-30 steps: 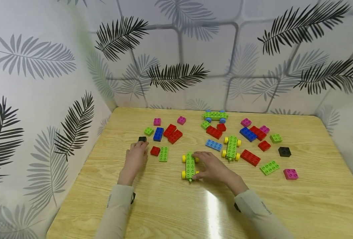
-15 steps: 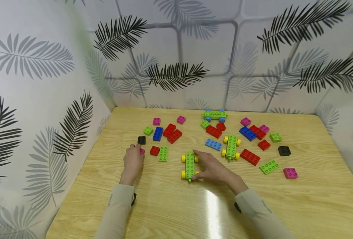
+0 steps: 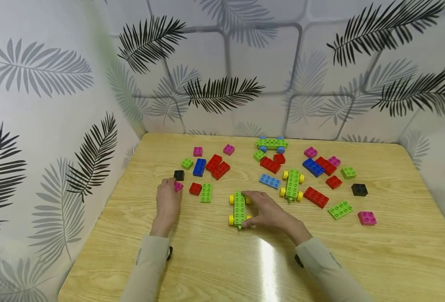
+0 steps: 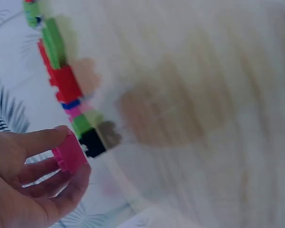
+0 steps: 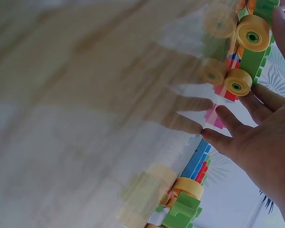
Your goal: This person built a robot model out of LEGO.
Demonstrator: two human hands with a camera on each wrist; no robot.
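A pink brick is pinched between the thumb and fingers of my left hand, over the table's left side. In the head view most of that brick is hidden by the hand. Just beyond it lies a black brick. My right hand spans a green toy car base with yellow wheels, standing mid-table. Its thumb touches the near end and a finger the far end; in the right wrist view the other fingers reach down to the table.
A second yellow-wheeled car base stands right of my right hand; a blue-wheeled one is at the back. Near my left hand lie a small red brick and a flat green brick. Several bricks are scattered behind and rightward.
My left hand has drawn back slightly from the black brick, which now shows fully. The pink brick has come into view in its fingers. My right hand has stayed at the car base.
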